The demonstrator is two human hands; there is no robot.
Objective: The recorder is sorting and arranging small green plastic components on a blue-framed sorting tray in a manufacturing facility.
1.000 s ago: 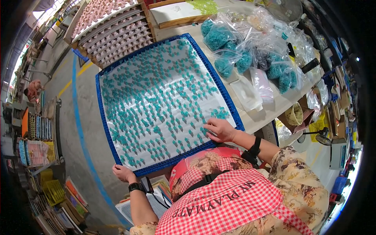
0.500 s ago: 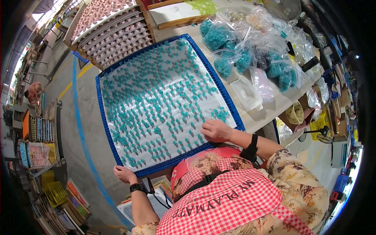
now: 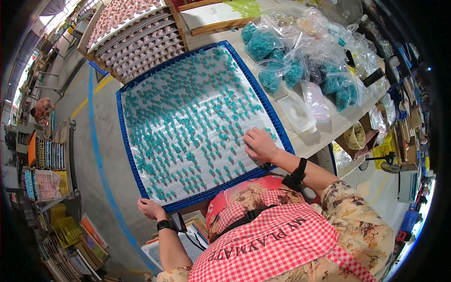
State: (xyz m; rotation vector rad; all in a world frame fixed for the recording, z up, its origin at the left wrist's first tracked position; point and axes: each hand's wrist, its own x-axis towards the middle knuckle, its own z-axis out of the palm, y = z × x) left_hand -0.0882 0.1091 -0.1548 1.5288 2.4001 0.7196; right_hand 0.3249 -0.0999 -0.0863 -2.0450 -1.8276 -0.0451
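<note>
A blue-rimmed tray (image 3: 123,117) lies in front of me, lined with a white sheet. Small teal pieces (image 3: 206,110) sit on the sheet in many rows, closer together on the far and left sides. My left hand (image 3: 151,208) is closed on the tray's near left corner. Over the right part of the sheet is my right hand (image 3: 260,144), its fingers curled down. It partly covers a loose cluster of teal pieces (image 3: 269,131) near the right rim. What its fingertips hold, if anything, is hidden.
Right of the tray, clear bags of teal pieces (image 3: 263,44) crowd the table (image 3: 305,143) beside a white plastic packet (image 3: 297,113). Stacked trays of pink pieces (image 3: 141,51) stand at the far left. A wood-framed tray (image 3: 211,28) lies behind. A person (image 3: 41,110) is far left.
My right hand has moved away from the near part of the sheet, toward the loose teal cluster, and now covers much of it. My left hand stays at the tray's corner.
</note>
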